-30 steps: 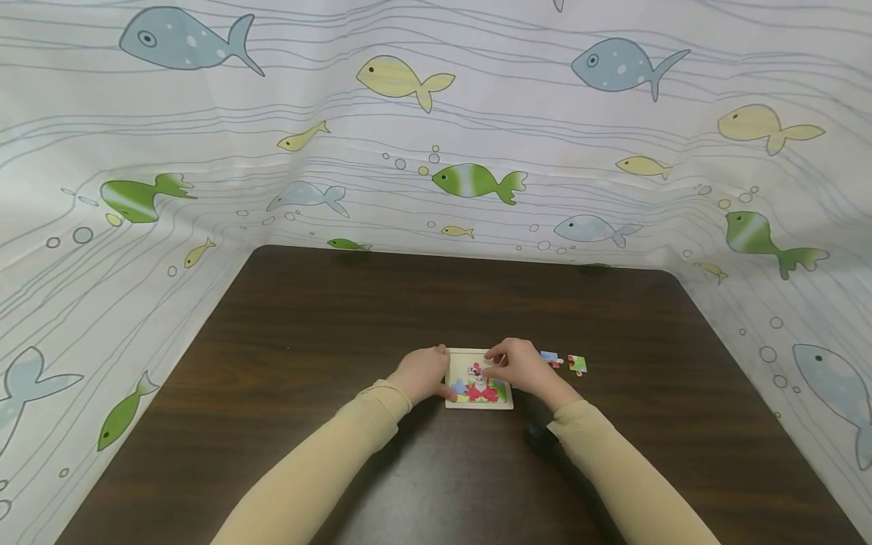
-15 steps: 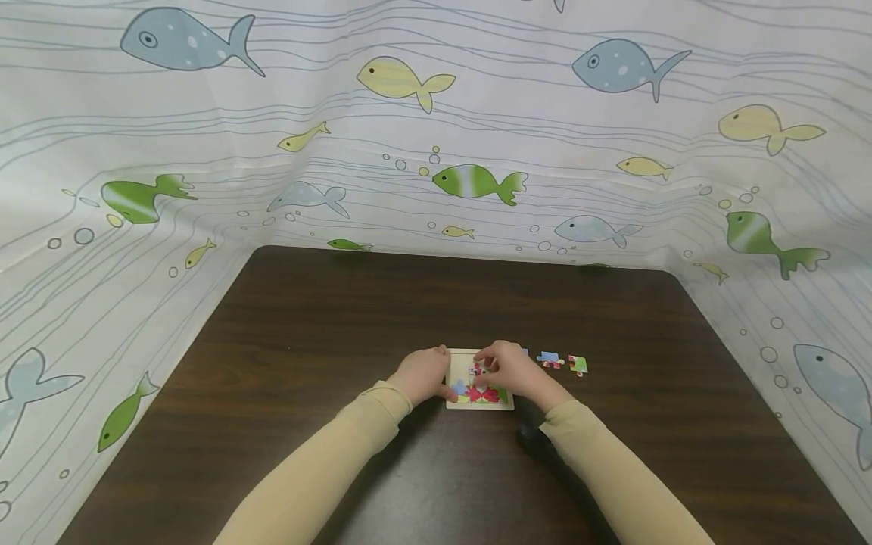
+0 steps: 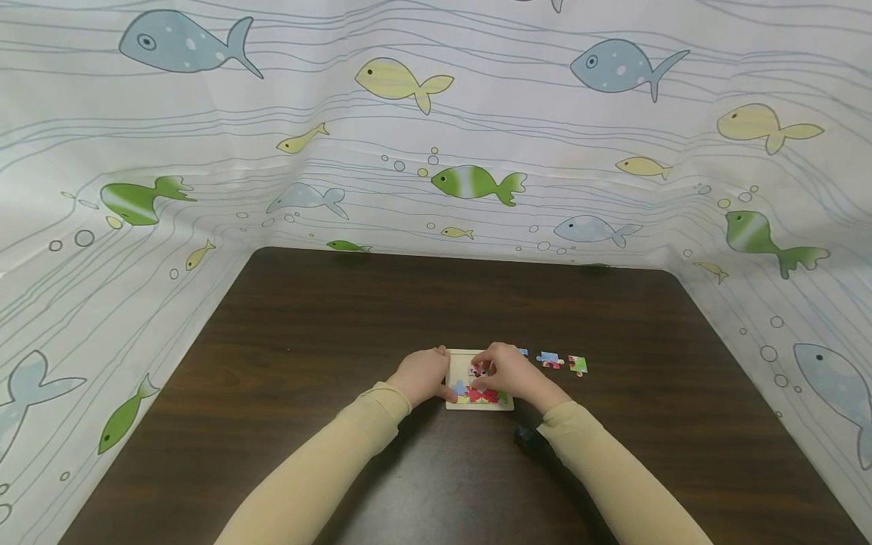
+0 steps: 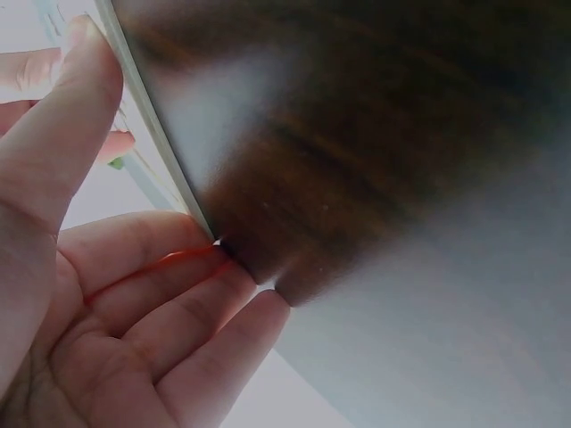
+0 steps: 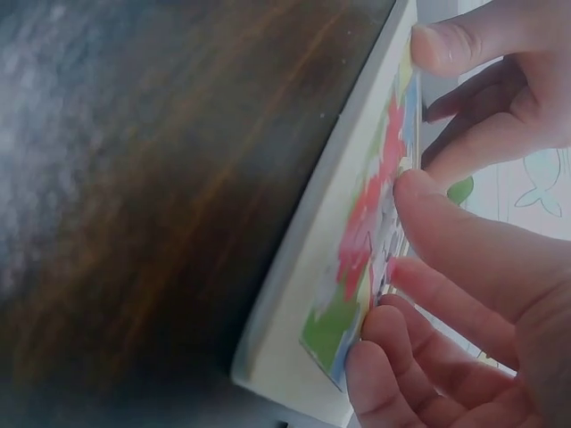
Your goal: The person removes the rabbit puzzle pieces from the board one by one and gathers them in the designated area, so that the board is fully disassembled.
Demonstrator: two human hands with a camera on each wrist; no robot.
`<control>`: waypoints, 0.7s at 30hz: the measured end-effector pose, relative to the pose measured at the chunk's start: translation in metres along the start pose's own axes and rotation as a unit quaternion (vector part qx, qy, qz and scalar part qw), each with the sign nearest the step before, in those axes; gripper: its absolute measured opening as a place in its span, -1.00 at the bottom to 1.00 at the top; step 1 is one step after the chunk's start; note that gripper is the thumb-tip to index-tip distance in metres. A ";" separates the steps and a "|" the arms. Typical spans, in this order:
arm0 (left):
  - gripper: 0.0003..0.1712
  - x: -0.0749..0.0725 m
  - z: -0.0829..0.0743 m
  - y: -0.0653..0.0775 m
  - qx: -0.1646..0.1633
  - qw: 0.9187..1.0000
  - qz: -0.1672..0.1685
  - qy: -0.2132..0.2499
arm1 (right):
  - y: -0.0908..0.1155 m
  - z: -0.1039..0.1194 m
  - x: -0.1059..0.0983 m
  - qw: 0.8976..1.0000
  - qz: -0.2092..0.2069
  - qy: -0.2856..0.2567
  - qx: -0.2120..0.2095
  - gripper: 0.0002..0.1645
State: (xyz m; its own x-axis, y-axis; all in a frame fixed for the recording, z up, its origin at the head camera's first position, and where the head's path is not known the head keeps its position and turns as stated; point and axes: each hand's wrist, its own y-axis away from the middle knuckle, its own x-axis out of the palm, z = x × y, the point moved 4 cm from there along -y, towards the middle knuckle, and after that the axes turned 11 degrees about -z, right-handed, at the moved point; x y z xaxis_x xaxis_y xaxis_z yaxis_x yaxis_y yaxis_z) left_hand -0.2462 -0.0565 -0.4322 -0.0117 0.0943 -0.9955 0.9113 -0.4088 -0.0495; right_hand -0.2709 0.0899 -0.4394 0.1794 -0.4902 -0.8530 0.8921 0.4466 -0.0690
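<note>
- puzzle board [image 3: 480, 406]: laid flat on the dark worktop [image 3: 327, 318]; its lower part is filled with printed pieces, and bare pale wood is left showing above.
- left grip [image 3: 421, 373]: closed about the board's left edge, with the thumb laid over the rim and the fingers set against the outer side.
- right grip [image 3: 507, 369]: nearly closed, thumb and fingertips drawn in around the upper piece [image 3: 481, 372]; it appears to be pinched, but how firmly cannot be told.
- loose pieces [image 3: 549, 360]: three are seen right of the board, the nearest partly hidden by the right grip.
- likely fault: the upper piece could be jammed or left raised if pressed before its tabs are lined up.
- second fault: the pieces below could be dislodged by dragging fingertips.
- third fault: the board could be skewed by a sideways push if the left hold is slackened.
</note>
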 end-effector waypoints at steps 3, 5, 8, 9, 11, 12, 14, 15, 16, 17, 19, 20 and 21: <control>-0.01 0.000 0.000 0.001 0.002 1.000 -0.003 -0.001 | 0.001 0.000 0.001 1.000 -0.001 -0.003 -0.005 -0.63; -0.02 0.001 -0.001 0.001 0.004 1.000 -0.006 -0.002 | 0.001 -0.001 0.001 1.000 -0.003 -0.006 -0.008 -0.65; -0.02 0.001 0.000 0.000 0.005 1.000 -0.007 -0.002 | 0.001 -0.001 0.001 1.000 -0.003 -0.008 -0.009 -0.66; -0.02 0.002 0.000 0.000 0.004 1.000 -0.006 -0.001 | 0.001 -0.002 0.001 1.000 -0.004 -0.008 -0.008 -0.65; -0.01 0.002 0.000 0.000 0.002 1.000 -0.004 -0.001 | 0.001 -0.002 0.001 1.000 -0.005 -0.006 -0.005 -0.62; -0.01 0.002 0.000 -0.001 0.002 1.000 -0.004 -0.001 | 0.000 -0.002 0.001 1.000 -0.006 -0.005 -0.003 -0.61; -0.01 0.002 0.000 -0.001 0.002 1.000 -0.004 -0.001 | 0.000 -0.003 0.001 1.000 -0.007 -0.003 0.000 -0.61; -0.01 0.002 0.000 -0.001 0.002 1.000 -0.005 0.000 | 0.000 -0.003 0.001 1.000 -0.009 -0.002 -0.001 -0.61; -0.01 0.002 0.000 0.000 0.003 1.000 -0.006 0.000 | 0.000 -0.003 0.000 1.000 -0.011 -0.002 0.000 -0.61; -0.02 0.001 0.000 0.000 0.003 1.000 -0.008 0.002 | -0.001 -0.003 0.000 1.000 -0.013 -0.003 -0.001 -0.63; -0.02 0.000 0.000 0.000 0.003 1.000 -0.009 0.006 | -0.001 -0.003 0.000 1.000 -0.016 -0.002 -0.003 -0.66; -0.03 0.000 0.000 0.001 0.003 1.000 -0.010 0.008 | -0.001 -0.003 0.000 1.000 -0.018 -0.002 -0.005 -0.66; -0.04 0.000 0.000 0.001 0.004 1.000 -0.011 0.010 | -0.001 -0.003 0.000 1.000 -0.019 -0.003 -0.004 -0.66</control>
State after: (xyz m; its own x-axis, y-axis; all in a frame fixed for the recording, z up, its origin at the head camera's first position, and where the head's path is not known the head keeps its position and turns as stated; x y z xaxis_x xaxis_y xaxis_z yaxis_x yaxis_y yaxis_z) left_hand -0.2453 -0.0571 -0.4319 -0.0232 0.1221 -0.9922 0.9074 -0.4141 -0.0722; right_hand -0.2732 0.0915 -0.4405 0.1474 -0.5110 -0.8468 0.8946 0.4340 -0.1062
